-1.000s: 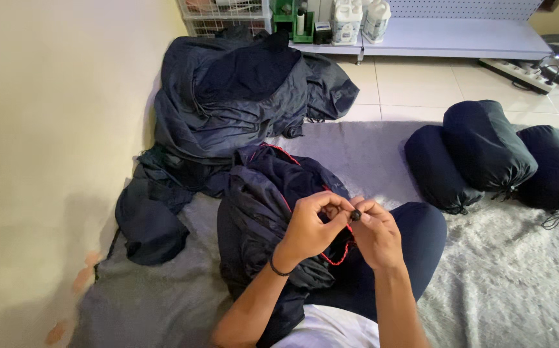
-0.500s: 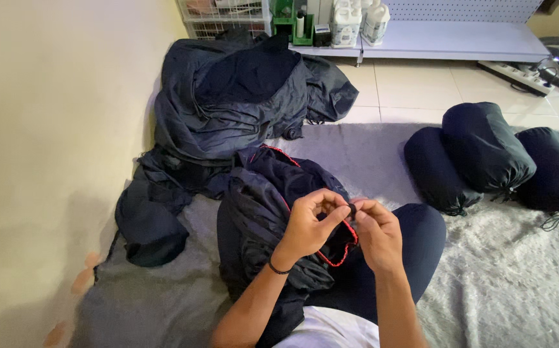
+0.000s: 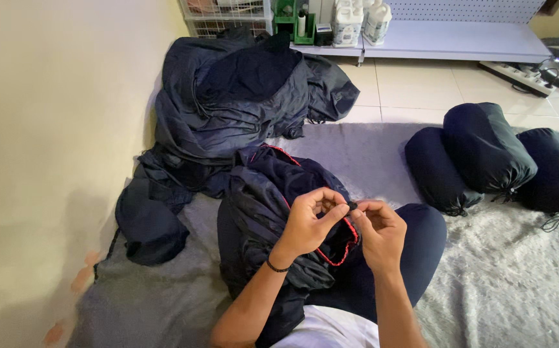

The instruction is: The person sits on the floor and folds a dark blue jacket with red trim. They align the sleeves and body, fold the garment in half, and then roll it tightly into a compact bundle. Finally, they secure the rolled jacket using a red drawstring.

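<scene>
Just below the middle of the frame, a small black cord stopper [image 3: 353, 205] sits pinched between the fingertips of both hands: the left hand [image 3: 308, 222] closes thumb and forefinger narrowly on it from the left, and the right hand [image 3: 377, 232] nips it from the right, the two hands touching at that point. The stopper rides on a red drawstring [image 3: 336, 258] that loops down along the rim of a dark navy stuff sack [image 3: 266, 212] lying in the person's lap. That sack bulges with dark fabric, and its mouth looks gathered but, by my judgement, not yet cinched fully tight, since a slack loop of cord hangs loose. To the right of the frame three packed navy sacks [image 3: 485, 154] lie side by side on the grey rug [image 3: 505, 283], each closed and full, with drawstrings trailing. In the upper left centre a heap of unpacked dark sleeping bags [image 3: 240, 96] is piled against the wall, apparently left to pack. Along the top edge a low white shelf [image 3: 460, 42] holds white jugs [image 3: 363, 19].
</scene>
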